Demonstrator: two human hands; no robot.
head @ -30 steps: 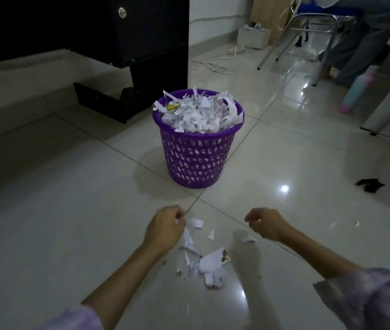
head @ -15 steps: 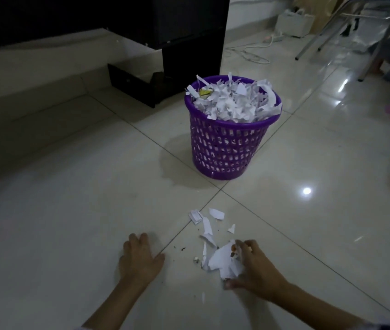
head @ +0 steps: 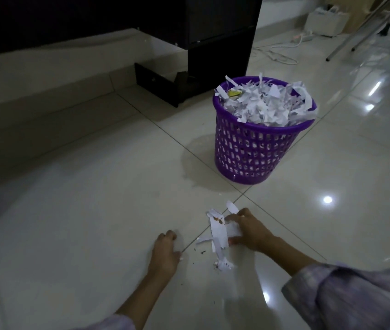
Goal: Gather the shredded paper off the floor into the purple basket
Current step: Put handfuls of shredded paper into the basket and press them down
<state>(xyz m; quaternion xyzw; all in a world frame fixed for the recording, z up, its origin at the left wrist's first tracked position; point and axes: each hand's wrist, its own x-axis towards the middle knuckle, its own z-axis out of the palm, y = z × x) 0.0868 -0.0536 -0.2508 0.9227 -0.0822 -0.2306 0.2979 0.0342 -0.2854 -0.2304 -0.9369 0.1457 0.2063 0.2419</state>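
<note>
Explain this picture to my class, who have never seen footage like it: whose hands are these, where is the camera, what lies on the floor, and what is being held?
There is no machine here. A person wears a wide-angle camera on the head, so you look forward and down at their own two hands.

The right hand has its fingers and thumb curled round a bunch of white paper scraps on the glossy tiled floor. The left hand rests on the floor beside them with its fingers bent; whether it holds anything cannot be told. A few small scraps and dark crumbs lie loose between the hands.

Beyond stands the purple basket, upright and heaped with shredded paper above its rim. Behind it is dark furniture, and a white cable lies further back.
</note>
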